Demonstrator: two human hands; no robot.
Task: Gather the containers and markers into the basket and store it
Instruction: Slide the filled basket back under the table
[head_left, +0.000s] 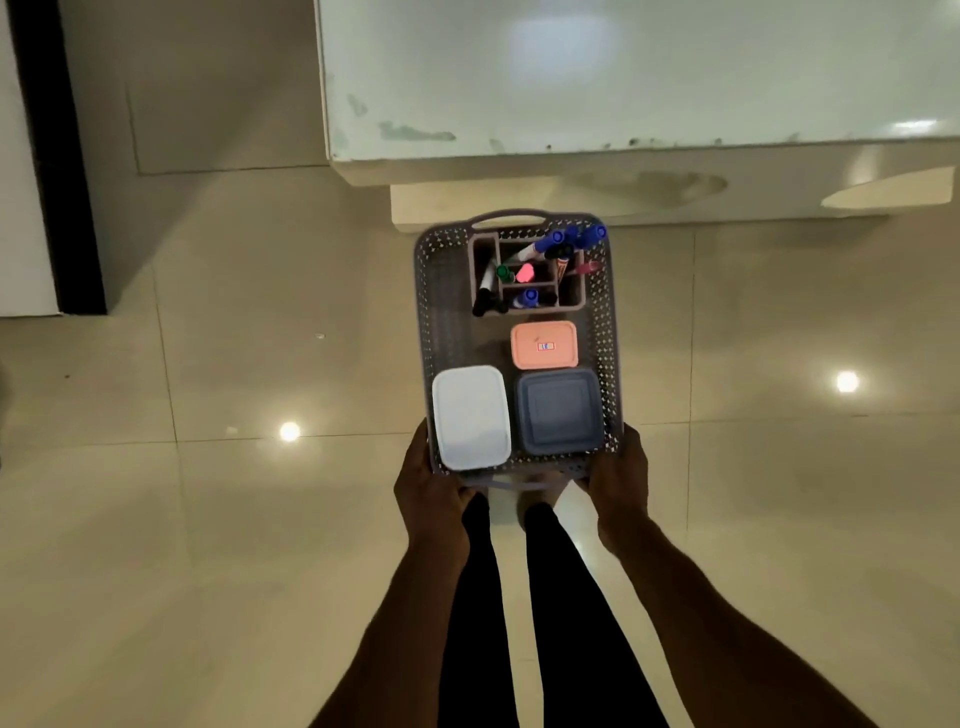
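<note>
Grey perforated basket (426, 332) held up over the tiled floor (208, 519), left hand (431, 488) and right hand (618, 467) wrapped around its near corners. Inside: marker organiser (574, 296) crammed with markers (545, 244) at the far edge, peach container (544, 345) mid-basket, white container (471, 417) and blue-grey container (559, 410) along the near edge.

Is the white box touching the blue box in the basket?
Apart. The head view shows a thin dark strip of basket floor between the white box and the blue box, which sit side by side.
</note>
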